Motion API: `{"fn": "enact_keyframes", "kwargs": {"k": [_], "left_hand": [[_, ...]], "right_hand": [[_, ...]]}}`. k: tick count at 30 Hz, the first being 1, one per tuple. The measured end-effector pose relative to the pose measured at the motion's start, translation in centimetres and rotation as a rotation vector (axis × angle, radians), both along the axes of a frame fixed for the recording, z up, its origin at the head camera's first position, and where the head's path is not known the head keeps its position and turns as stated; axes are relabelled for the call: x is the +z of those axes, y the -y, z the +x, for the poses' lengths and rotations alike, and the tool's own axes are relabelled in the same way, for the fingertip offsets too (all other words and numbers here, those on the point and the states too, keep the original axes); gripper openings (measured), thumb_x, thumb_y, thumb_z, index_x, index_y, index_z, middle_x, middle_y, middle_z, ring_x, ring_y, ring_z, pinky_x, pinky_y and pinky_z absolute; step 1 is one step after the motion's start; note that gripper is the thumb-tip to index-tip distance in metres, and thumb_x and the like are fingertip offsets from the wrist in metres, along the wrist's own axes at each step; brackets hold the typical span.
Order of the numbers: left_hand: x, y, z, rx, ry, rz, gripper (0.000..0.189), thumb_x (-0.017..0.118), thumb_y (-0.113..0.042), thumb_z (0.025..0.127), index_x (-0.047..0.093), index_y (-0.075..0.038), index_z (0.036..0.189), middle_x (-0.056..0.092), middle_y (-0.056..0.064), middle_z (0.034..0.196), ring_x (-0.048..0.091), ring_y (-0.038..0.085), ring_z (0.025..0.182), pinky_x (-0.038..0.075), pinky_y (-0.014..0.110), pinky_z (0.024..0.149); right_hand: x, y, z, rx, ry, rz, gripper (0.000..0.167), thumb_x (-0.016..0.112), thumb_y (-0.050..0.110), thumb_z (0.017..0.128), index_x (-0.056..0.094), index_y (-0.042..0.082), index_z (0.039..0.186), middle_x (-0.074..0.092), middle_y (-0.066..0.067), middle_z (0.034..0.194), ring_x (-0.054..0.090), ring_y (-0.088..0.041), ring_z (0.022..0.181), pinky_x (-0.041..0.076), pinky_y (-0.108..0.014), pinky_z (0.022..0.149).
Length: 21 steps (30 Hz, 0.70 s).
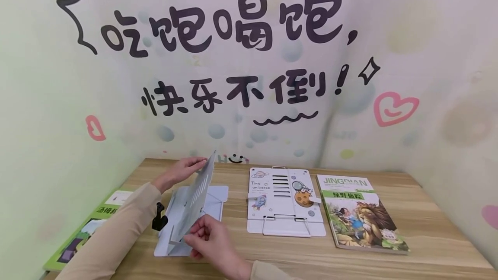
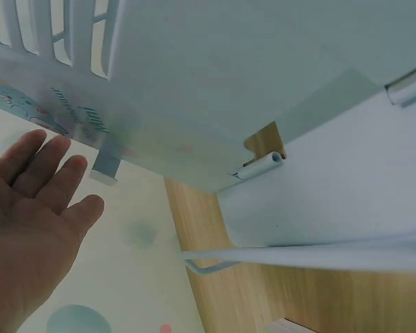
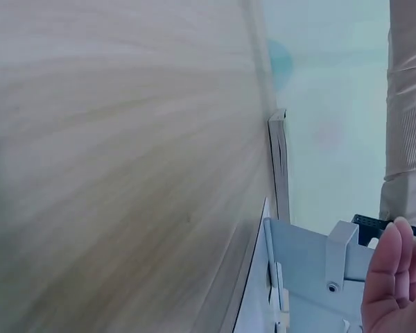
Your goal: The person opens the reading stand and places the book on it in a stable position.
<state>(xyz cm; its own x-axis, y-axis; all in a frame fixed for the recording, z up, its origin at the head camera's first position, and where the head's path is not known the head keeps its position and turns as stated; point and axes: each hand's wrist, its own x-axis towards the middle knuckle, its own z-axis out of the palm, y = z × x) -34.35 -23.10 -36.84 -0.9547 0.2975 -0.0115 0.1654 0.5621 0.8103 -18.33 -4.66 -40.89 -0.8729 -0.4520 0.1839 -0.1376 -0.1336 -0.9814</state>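
A pale book stand on the left of the table has its back panel [image 1: 196,198] raised steeply over its flat base [image 1: 218,195]. My left hand [image 1: 183,170] is at the panel's upper edge, fingers extended; the left wrist view shows that hand [image 2: 38,201] with its palm turned up beside the slotted, printed panel and a small clip [image 2: 105,166]. Down at the panel's lower near corner, my right hand [image 1: 214,242] pinches the edge between thumb and curled fingers. In the right wrist view its fingers [image 3: 392,270] appear near a bent metal clip [image 3: 341,253].
A second book stand [image 1: 289,204], white with a space print, lies flat right of centre. Beside it lies a storybook [image 1: 359,219] with a lion on the cover. Another green book [image 1: 83,232] is at the left edge, partly behind my sleeve. A printed curtain [image 1: 233,141] hangs behind the table.
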Motion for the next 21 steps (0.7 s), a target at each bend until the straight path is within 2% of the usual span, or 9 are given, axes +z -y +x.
{"fn": "enact_keyframes", "kwargs": {"k": [2,5,7,12,15,21], "left_hand": [[-0.2,0.0,0.0,-0.006,0.005,-0.007,0.057,0.043,-0.041,0.098,0.042,-0.001,0.138,0.048,0.021,0.137,0.042,0.037,0.128,0.029,0.055,0.108],[-0.4,-0.1,0.0,-0.001,-0.005,-0.013,0.056,0.045,-0.041,0.098,0.044,-0.001,0.137,0.05,0.021,0.135,0.045,0.037,0.126,0.031,0.055,0.107],[-0.5,-0.1,0.0,0.0,-0.022,-0.019,0.055,0.045,-0.04,0.098,0.045,0.0,0.136,0.051,0.021,0.133,0.046,0.036,0.124,0.034,0.055,0.105],[-0.8,-0.2,0.0,0.012,-0.039,-0.013,0.054,0.046,-0.039,0.098,0.045,-0.001,0.136,0.051,0.021,0.133,0.048,0.035,0.122,0.036,0.053,0.104],[-0.8,-0.2,0.0,0.014,-0.051,-0.003,0.054,0.047,-0.038,0.098,0.044,0.0,0.136,0.05,0.022,0.134,0.047,0.036,0.123,0.036,0.053,0.104],[-0.9,0.4,0.1,0.082,-0.067,-0.011,0.056,0.047,-0.037,0.098,0.041,0.003,0.137,0.046,0.025,0.137,0.045,0.039,0.125,0.037,0.052,0.104]], "right_hand": [[0.0,0.4,-0.1,-0.026,0.007,-0.016,0.013,0.063,0.004,0.087,0.054,-0.006,0.089,0.059,-0.014,0.067,0.055,-0.004,0.048,0.055,-0.035,0.047],[-0.1,0.7,-0.2,-0.059,0.013,-0.032,0.012,0.061,0.004,0.088,0.053,-0.006,0.088,0.057,-0.003,0.067,0.054,-0.004,0.047,0.052,-0.051,0.051],[-0.2,0.8,-0.3,-0.071,0.01,-0.041,0.012,0.06,0.004,0.089,0.052,-0.006,0.088,0.055,-0.001,0.067,0.054,-0.005,0.047,0.054,-0.047,0.049],[-0.3,0.9,-0.3,-0.088,-0.029,-0.055,0.013,0.06,0.004,0.089,0.051,-0.006,0.088,0.058,-0.017,0.07,0.054,-0.003,0.047,0.052,-0.022,0.046],[-0.4,0.7,-0.4,-0.095,-0.049,-0.049,0.012,0.057,0.005,0.091,0.049,-0.004,0.089,0.058,-0.021,0.075,0.053,-0.002,0.049,0.052,-0.021,0.047],[-0.4,-0.3,-1.2,-0.125,-0.028,-0.011,0.011,0.055,0.007,0.093,0.048,-0.002,0.09,0.058,-0.01,0.078,0.054,-0.006,0.052,0.053,-0.021,0.049]]}}
